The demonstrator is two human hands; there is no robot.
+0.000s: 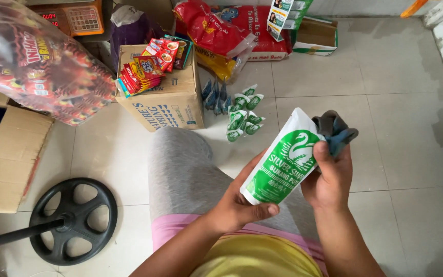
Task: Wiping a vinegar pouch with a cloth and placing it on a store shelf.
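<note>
The left hand (pixel 237 205) clamps the green-and-white soft plastic pouch (pixel 282 160) at centre frame; the right hand (pixel 329 177) presses a dark grey cloth (pixel 337 131) against its top; it looks light, pliable and slippery, best gripped at the base.

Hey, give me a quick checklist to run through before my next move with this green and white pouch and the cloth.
1. Left hand has a grip on the pouch at its lower end: ok.
2. Right hand presses the dark cloth at the pouch's upper end: ok.
3. Pouch sealed, no leak: cannot tell.
4. Pouch surface clean: cannot tell.
5. More green and white pouches lie on the tiled floor ahead: ok.
6. Cardboard box top free: not ok, red sachets on it.
</note>
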